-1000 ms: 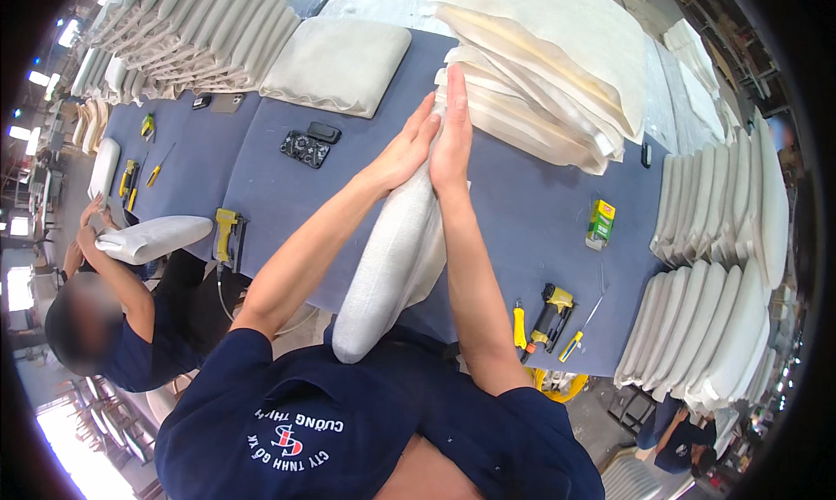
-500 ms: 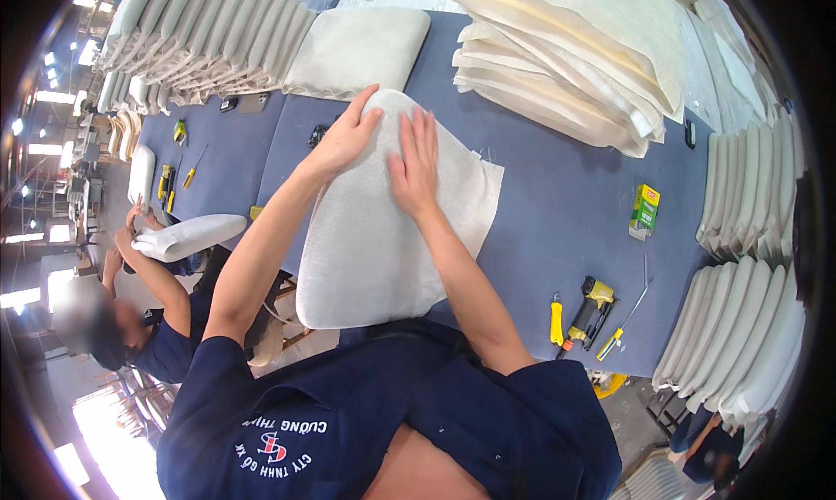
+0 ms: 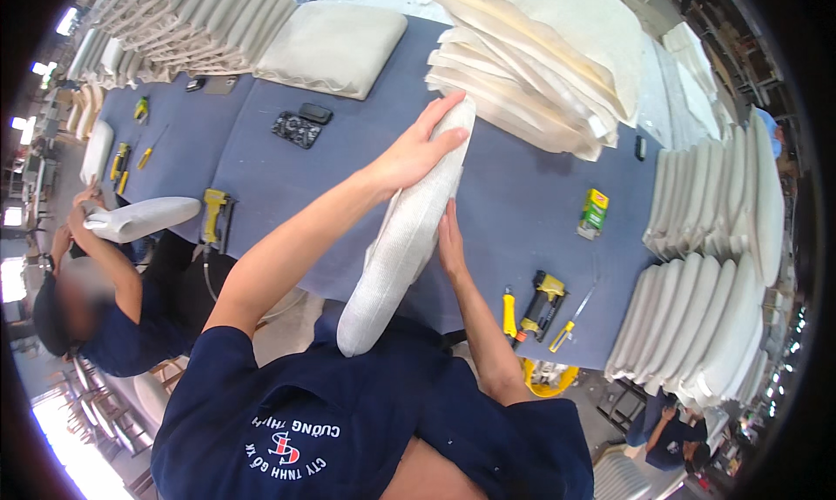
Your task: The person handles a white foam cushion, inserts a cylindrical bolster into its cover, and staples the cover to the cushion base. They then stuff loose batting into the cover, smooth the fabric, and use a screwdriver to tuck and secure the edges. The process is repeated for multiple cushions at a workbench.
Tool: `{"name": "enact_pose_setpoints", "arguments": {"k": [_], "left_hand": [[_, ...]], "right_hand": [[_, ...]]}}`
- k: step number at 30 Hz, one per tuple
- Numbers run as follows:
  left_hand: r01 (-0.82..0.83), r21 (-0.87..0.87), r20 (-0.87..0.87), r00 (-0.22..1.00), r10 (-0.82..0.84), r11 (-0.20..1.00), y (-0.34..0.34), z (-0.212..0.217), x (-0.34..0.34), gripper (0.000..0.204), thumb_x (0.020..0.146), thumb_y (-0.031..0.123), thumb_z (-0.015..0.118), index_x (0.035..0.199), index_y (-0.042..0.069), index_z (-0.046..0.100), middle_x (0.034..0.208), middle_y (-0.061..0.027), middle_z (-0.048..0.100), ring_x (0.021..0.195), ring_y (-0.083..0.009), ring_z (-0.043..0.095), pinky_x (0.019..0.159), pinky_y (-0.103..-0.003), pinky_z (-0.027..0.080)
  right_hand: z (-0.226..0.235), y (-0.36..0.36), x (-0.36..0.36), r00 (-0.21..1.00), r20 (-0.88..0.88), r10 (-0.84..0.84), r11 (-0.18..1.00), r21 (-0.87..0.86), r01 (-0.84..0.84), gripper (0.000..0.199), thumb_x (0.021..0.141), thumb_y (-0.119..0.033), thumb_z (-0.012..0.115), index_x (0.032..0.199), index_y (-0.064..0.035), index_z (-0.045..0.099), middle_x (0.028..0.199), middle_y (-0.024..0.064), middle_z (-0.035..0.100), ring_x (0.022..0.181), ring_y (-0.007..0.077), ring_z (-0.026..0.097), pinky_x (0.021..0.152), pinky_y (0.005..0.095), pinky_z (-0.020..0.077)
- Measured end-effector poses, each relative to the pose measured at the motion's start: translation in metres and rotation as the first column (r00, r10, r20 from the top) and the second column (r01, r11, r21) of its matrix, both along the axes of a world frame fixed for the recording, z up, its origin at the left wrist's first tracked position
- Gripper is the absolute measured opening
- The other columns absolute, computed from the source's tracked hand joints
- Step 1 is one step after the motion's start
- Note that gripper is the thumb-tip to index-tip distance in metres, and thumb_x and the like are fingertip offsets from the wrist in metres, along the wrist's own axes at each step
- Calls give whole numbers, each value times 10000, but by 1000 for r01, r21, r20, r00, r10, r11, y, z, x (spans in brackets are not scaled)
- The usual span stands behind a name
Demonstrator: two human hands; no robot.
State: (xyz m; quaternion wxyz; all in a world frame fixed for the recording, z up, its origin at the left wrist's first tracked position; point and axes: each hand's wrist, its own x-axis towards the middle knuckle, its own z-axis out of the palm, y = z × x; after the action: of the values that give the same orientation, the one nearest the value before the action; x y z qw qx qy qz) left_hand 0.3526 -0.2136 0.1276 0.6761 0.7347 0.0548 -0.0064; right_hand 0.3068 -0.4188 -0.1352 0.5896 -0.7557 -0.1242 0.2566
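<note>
A light grey fabric-covered seat cushion (image 3: 405,234) stands on edge in front of me, its narrow side turned up and its lower end by my shirt. My left hand (image 3: 427,147) grips its far end, with the thumb over the narrow side and the fingers curled around the tip. Against its right face, lower down, rests my right hand (image 3: 450,243), fingers straight and together; part of that palm is hidden. Loose fabric shows along the cushion's left side.
Right on the blue-grey table (image 3: 522,199) lie a yellow-black staple gun (image 3: 547,301), a yellow cutter (image 3: 509,313), a yellow-handled screwdriver (image 3: 564,334) and a small green box (image 3: 593,212). Fabric sheets (image 3: 531,82) and cushion stacks (image 3: 697,317) surround it. A co-worker (image 3: 131,300) handles another cushion at left.
The cushion has turned from lying broad face up to standing on edge. My right hand has slid from its top face down to its right side; my left hand keeps the far end.
</note>
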Motion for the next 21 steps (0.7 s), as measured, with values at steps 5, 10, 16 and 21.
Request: {"name": "enact_pose_setpoints", "arguments": {"k": [5,10,16,21], "left_hand": [[-30,-131,45,998,36,991,-19,-13,-22,602,1175,362,366,1737,185,241,1820,-84,113,1676,-240,67,1327,-372,134],[-49,-259,37,998,60,965,-28,-27,-56,644,1183,434,332,1746,163,177,1810,-83,151,1656,-239,155,1333,-382,166],[-175,-426,-185,977,104,888,67,-25,-109,737,1170,546,302,1747,127,116,1818,-94,88,1668,-241,95,1349,-393,124],[-47,145,-64,996,57,988,101,-9,-109,731,1174,461,341,1737,61,102,1817,-146,61,1673,-282,62,1351,-405,86]], "right_hand": [[183,17,50,947,167,-275,841,518,153,780,1160,-549,294,1704,5,217,1790,170,194,1664,300,140,1345,450,109],[266,64,67,818,523,-240,925,379,29,714,1167,-486,289,1707,-21,242,1780,179,245,1673,344,108,1322,558,-24],[268,186,26,776,616,-138,964,262,-36,718,1135,-455,418,1691,-18,287,1762,226,262,1660,441,101,1309,608,0],[242,213,35,748,631,-205,940,341,-30,722,1120,-408,451,1681,16,289,1761,222,270,1656,436,133,1317,609,18]]}}
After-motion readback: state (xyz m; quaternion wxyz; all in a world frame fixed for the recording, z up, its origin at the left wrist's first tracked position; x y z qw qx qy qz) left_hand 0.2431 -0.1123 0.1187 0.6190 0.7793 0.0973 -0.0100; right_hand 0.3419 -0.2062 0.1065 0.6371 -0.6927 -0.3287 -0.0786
